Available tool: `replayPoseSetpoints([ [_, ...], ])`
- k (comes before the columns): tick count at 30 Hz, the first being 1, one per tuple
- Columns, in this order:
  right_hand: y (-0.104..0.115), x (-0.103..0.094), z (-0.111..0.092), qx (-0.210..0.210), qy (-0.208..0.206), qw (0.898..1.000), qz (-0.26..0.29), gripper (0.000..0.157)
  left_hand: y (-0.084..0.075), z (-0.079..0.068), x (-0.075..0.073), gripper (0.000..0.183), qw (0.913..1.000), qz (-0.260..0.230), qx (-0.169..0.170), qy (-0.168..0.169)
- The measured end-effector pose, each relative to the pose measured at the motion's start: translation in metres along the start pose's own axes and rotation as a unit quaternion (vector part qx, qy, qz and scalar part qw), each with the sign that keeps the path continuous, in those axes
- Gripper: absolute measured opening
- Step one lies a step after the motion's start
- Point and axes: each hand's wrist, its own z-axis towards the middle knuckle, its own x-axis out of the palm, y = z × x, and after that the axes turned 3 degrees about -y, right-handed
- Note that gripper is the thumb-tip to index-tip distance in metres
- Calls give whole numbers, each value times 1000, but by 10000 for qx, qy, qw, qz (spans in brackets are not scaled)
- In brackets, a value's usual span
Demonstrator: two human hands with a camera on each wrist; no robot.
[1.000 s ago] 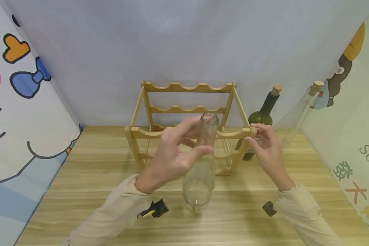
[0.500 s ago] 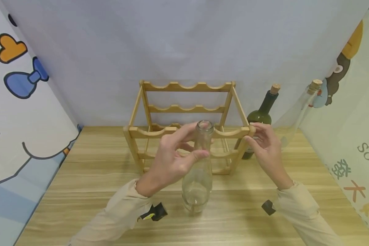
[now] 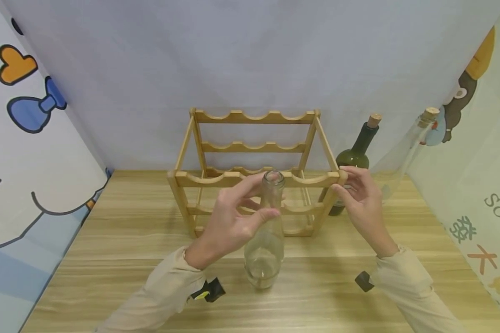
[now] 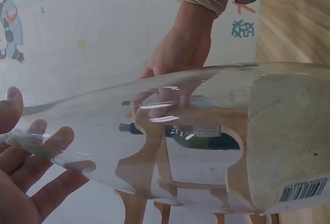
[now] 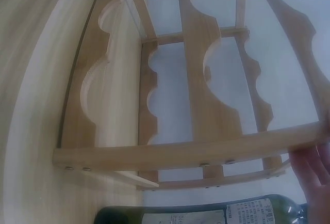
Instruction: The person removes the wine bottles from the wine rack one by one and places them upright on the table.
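My left hand (image 3: 233,224) grips a clear glass bottle (image 3: 263,259) round its neck, thumb on the near side and fingers behind. The bottle's mouth is uncorked and tilts slightly away from me; in the left wrist view a pale label with a barcode shows on its body. Just behind it is the wooden wine rack (image 3: 210,181), with scalloped rails on three levels. My right hand (image 3: 361,194) pinches the rack's front right top corner between thumb and fingers. In the right wrist view only a few fingers (image 5: 309,170) of that hand show at the post.
A green corked wine bottle (image 3: 353,157) stands right of the rack, partly behind my right hand. Farther right is a clear corked bottle (image 3: 400,152). A plain cloth backdrop (image 3: 250,60) rises behind the wooden table (image 3: 125,277), with printed panels at both sides.
My left hand has shifted slightly left and toward me with the clear bottle, whose mouth is now lower in view. The right hand stays on the rack's corner; the rack has not moved.
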Motion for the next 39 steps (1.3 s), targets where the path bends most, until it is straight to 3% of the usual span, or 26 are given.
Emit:
replayPoseSetpoints([
  [16,-3,0,-1,12,-33,10000,36,42,12,-12,1,50,9998,74,122,-105],
  [30,0,1,-1,-79,-58,9999,99,41,18,-23,3,48,9997,-161,150,-131],
  [39,-1,1,-1,-4,-56,9998,181,41,20,-23,1,44,9995,-290,134,-48],
])
